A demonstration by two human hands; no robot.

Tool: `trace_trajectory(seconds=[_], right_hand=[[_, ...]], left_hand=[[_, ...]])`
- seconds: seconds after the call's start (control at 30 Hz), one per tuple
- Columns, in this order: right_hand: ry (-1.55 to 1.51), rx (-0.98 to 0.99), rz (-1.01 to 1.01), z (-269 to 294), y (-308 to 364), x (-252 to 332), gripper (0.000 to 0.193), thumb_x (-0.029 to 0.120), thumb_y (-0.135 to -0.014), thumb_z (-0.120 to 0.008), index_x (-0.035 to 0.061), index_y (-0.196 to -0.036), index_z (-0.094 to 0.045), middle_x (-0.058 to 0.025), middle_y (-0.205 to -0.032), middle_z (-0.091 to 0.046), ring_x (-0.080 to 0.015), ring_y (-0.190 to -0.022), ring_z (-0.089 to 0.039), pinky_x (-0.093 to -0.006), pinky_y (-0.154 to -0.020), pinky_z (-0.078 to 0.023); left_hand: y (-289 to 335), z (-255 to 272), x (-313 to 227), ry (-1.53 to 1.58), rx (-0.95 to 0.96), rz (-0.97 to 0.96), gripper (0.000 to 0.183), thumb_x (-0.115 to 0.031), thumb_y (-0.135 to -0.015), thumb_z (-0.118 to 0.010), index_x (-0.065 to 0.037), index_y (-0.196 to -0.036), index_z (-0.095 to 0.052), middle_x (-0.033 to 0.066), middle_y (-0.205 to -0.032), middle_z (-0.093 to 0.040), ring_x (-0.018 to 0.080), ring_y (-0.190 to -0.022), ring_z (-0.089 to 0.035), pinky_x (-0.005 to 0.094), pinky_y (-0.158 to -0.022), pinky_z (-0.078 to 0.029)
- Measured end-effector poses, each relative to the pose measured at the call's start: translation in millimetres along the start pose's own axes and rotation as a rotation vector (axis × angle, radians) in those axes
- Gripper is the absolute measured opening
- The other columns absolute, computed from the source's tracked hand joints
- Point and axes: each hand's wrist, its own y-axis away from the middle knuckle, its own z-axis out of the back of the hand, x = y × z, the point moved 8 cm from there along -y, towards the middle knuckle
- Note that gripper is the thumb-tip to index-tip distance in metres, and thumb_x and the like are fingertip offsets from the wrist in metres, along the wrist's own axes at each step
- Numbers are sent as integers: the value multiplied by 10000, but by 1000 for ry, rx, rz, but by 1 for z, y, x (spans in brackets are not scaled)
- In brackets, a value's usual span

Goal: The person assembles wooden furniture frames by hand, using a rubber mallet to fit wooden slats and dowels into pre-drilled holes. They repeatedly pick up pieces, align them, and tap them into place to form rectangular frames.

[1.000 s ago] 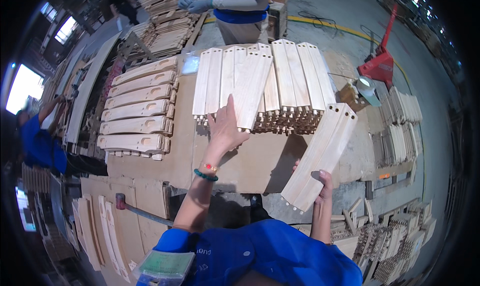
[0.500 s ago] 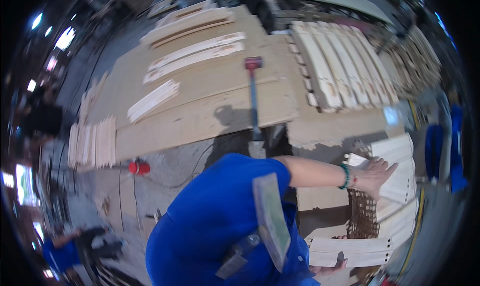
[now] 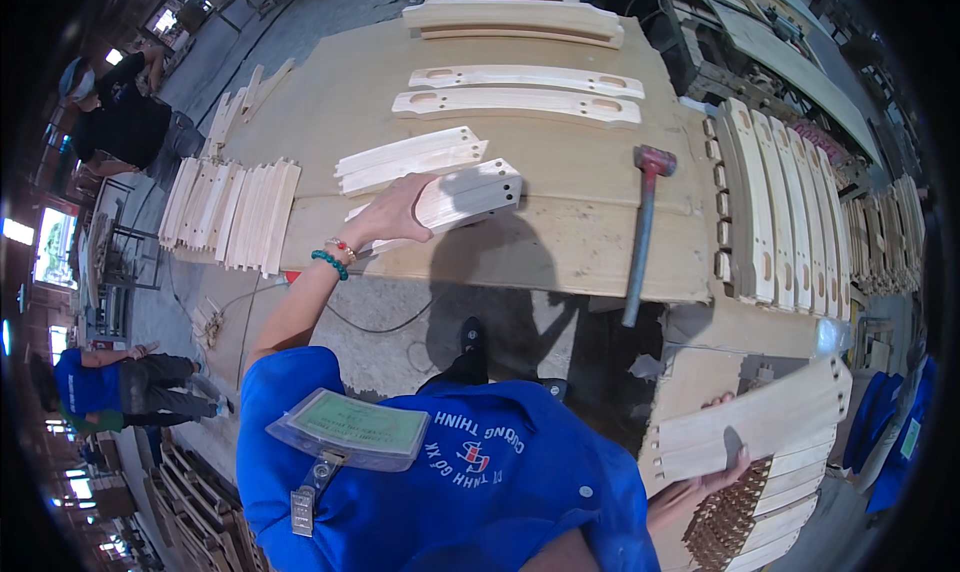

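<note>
My left hand (image 3: 392, 215), with a green beaded bracelet at the wrist, is closed round a pale wooden slat (image 3: 470, 194) with dark holes at its end. That slat lies at the near side of the big table, beside a similar slat pair (image 3: 410, 159). At the lower right, my right hand (image 3: 722, 469) grips a wide pale wooden board (image 3: 750, 422) from below, its thumb along the near edge and fingertips showing at the far edge. Whether this board is one piece or several together I cannot tell. Beneath it is a stack of slats (image 3: 785, 507) with brown slotted ends.
A red-headed mallet (image 3: 650, 197) lies on the table (image 3: 570, 242), its handle over the near edge. Curved rails with oval slots (image 3: 520, 103) lie farther back. More rails (image 3: 790, 212) stand at right, slats (image 3: 230, 212) at left. Two people (image 3: 120, 112) are off to the left.
My left hand has gone from the slat stack at the right to the table on the left and now holds a slat. The view has turned; my right hand still grips wood.
</note>
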Motion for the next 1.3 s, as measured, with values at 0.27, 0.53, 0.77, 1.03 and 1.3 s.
trace_trajectory(seconds=[0.27,0.53,0.77,1.03,1.3], right_hand=[[104,115,-100,-128,-21,-120,908,394,-647,-666,-77,-1312,-265,-253,-1073,-423,-346,-1009,-492,-421,-913,-450],[157,25,-162,-169,-37,-197,902,421,-613,-677,-107,-1260,-336,-248,-1059,-476,-336,-976,-534,-421,-901,-461],[69,2,-207,-180,-49,-230,841,399,-660,-655,-82,-1277,-349,-272,-1092,-497,-360,-979,-565,-444,-890,-489],[49,55,-172,-185,-85,-224,804,372,-673,-650,-41,-1294,-351,-268,-1102,-513,-355,-982,-590,-441,-822,-539],[1,1,-84,-162,-92,-196,797,386,-681,-653,-45,-1282,-356,-262,-1085,-480,-361,-992,-560,-431,-842,-519]], left_hand=[[-9,14,86,-58,30,-37,867,-224,-591,-734,-10,-1351,-376,231,-1317,-434,374,-1225,-412,389,-1052,-346],[-12,33,124,-52,47,-53,890,-207,-620,-720,-41,-1401,-326,207,-1379,-343,362,-1288,-335,407,-1086,-292],[-27,49,117,-284,-43,-123,883,-326,-682,-736,-99,-1423,-313,174,-1391,-335,347,-1331,-280,513,-1100,-192],[-234,16,31,-532,-193,-316,881,-538,-802,-590,-168,-1477,-162,199,-1499,-191,362,-1395,-160,531,-1117,-118],[-347,11,69,-654,-71,-279,871,-617,-820,-512,-220,-1487,-115,204,-1499,-190,352,-1389,-190,565,-1100,-154]])
